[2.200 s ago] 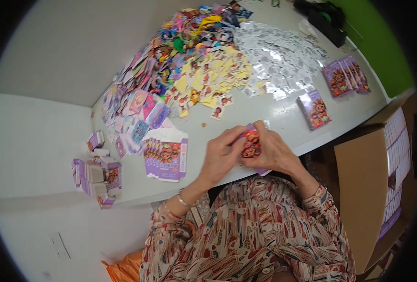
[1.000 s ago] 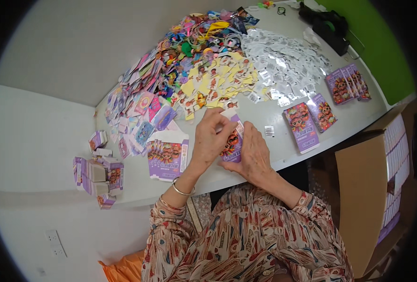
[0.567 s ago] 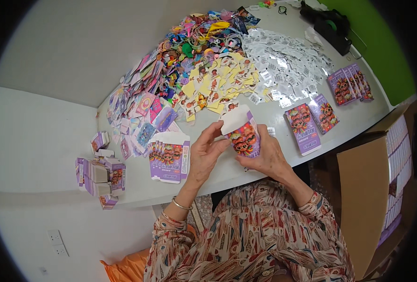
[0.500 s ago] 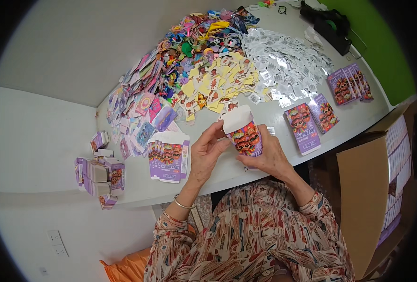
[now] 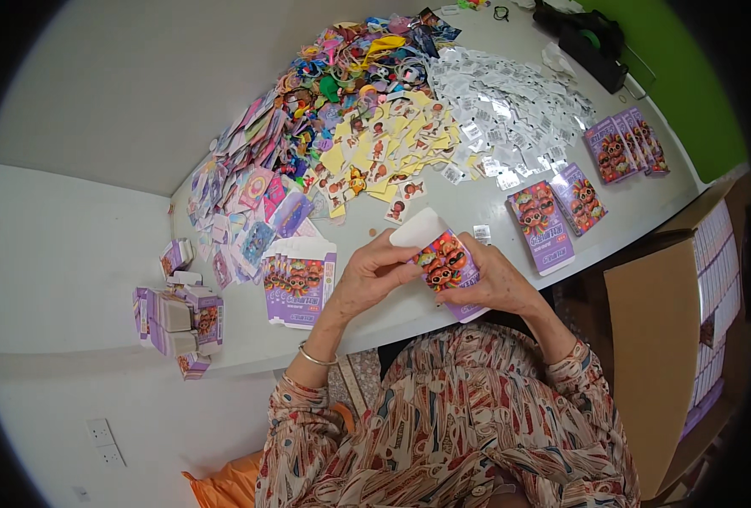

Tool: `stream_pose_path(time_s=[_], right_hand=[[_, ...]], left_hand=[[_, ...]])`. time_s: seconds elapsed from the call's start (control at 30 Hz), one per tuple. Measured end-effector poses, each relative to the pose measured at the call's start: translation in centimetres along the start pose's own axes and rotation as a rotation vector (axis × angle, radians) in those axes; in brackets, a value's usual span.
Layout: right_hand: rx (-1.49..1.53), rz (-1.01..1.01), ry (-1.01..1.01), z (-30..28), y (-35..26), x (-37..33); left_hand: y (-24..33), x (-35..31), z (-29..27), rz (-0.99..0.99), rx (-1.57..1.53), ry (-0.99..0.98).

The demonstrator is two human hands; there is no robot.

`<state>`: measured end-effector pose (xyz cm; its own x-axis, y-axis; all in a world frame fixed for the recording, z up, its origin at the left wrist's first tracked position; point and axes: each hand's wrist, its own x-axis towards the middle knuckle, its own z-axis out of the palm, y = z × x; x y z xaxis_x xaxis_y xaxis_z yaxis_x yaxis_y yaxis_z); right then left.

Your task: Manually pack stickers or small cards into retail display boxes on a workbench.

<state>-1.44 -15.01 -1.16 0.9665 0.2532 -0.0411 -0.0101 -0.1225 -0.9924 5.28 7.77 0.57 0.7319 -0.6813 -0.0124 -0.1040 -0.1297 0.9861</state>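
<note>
Between my two hands, over the table's near edge, is a small purple cardboard box [image 5: 448, 264] with colourful cartoon figures and a white flap standing up at its far end. My right hand [image 5: 496, 286] wraps round its right side, thumb across the front. My left hand [image 5: 374, 275] pinches the box's left side just below the flap. Left of my left hand lies a stack of flat purple cartons [image 5: 295, 286]. Two closed purple boxes, a nearer one [image 5: 541, 227] and a farther one [image 5: 579, 200], lie right of my right hand.
Beyond my hands spread heaps of yellow sticker sheets [image 5: 392, 152], small white packets [image 5: 511, 110], mixed trinkets [image 5: 341, 76] and pastel cards [image 5: 248, 203]. More purple boxes stand in a row [image 5: 625, 148] at right and in a cluster [image 5: 176, 317] at left. A big brown carton [image 5: 653, 339] stands right of the table.
The box has tilted and come slightly nearer to me, its lower end now swung to the right. My left fingers have moved down and closed in on its left side.
</note>
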Motion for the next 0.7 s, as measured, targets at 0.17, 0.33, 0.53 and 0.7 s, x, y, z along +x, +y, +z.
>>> stream_pose_path(time_s=[0.17,0.33,0.53,0.7], right_hand=[[-0.053,0.008,-0.165,-1.1,-0.3,-0.1],[0.019,-0.016,-0.161,-1.1,0.3,-0.3],[0.003,0.043,-0.059,-0.6,0.0,0.2],[-0.068,0.093,-0.063,-1.5,0.2,0.4]], left_hand=[[4.3,1.3,-0.2,-0.251,-0.195,-0.168],[1.4,0.6,0.1,-0.172,0.029,-0.289],[2.2,0.9,1.8,0.148,0.531,-0.130],[2.5,0.4,3.8,0.126,0.518,-0.045]])
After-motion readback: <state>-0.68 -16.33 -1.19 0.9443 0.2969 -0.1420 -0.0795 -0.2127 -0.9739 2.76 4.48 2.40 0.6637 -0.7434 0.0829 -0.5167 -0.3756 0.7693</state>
